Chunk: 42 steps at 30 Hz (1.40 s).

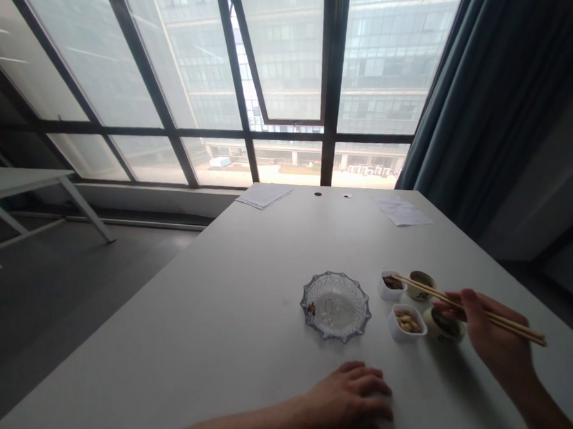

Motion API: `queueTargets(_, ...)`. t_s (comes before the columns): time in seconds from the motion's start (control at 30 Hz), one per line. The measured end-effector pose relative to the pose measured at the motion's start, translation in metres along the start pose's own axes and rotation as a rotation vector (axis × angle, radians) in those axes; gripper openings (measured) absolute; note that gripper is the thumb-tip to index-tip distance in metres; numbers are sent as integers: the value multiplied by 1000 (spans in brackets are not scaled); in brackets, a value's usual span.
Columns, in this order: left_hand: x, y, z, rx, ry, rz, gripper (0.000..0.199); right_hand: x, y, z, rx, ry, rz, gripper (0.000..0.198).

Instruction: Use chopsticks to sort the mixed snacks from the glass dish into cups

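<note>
My right hand (pixel 490 327) is closed around a pair of wooden chopsticks (pixel 437 292). Their tips reach the far white cup (pixel 392 293), which holds dark brown pieces; whether they pinch one I cannot tell. Nearer me, a second white cup (pixel 408 335) contains pale yellowish pieces. Two small round bowls stand to the right: one farther back (pixel 420 286), the other (pixel 443 326) partly under my right hand. A scalloped glass dish (pixel 336 307) has a few small dark brown pieces at its left side. My left hand (pixel 350 403) rests on the table in front of the dish, fingers loosely spread, holding nothing.
The white table (pixel 241 315) extends toward the windows. Paper sheets lie at its far left (pixel 265 196) and far right (pixel 406 211). Another white table (pixel 21 182) stands at left across the floor. A dark curtain (pixel 467 115) hangs at right.
</note>
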<state>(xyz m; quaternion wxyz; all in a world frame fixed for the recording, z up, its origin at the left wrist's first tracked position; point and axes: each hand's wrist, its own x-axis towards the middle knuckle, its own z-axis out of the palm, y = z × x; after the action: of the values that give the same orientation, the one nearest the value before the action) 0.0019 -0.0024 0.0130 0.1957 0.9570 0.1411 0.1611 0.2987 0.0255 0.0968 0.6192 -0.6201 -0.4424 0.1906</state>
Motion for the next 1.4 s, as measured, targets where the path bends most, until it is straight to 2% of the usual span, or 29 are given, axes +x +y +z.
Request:
queueTargets(0.1, 0, 1, -1, 0, 7, 2, 27, -4, -2, 2, 6, -4, -34, 36)
queueTargets(0.17, 0, 1, -1, -6, 8, 2, 27, -10, -5, 7, -5, -57, -42, 35)
queueTargets(0.23, 0, 2, -2, -9, 9, 3, 26, -19, -8, 18, 1, -200, -44, 35)
queueTargets(0.3, 1, 2, -3, -10, 4, 2, 26, -29, -11, 34, 0, -418, -75, 35)
queueTargets(0.4, 2, 2, -3, -15, -7, -1, 26, -43, -18, 60, -31, -717, -194, 38)
queueTargets(0.47, 2, 2, -3, -18, -8, 2, 26, -49, -25, 76, -53, -820, -268, 38)
queueTargets(0.53, 3, 1, -2, -23, -5, 4, 26, -52, -30, 87, -62, -862, -307, 37)
queueTargets(0.73, 2, -4, 3, -50, -35, 1, 28, -44, -30, 103, -47, -924, -306, 41)
queueTargets(1.0, 1, -3, 3, -44, -29, -2, 29, -32, -22, 109, -58, -977, -234, 46)
queueTargets(1.23, 0, -3, 3, -49, -24, 8, 30, -44, -1, 115, 128, -698, 108, 49)
queueTargets(1.3, 0, -3, 2, -54, -26, 6, 30, -45, -1, 109, 178, -642, 135, 48)
queueTargets(1.4, 1, -2, 1, -63, -34, -5, 29, -37, -6, 85, 191, -541, 139, 47)
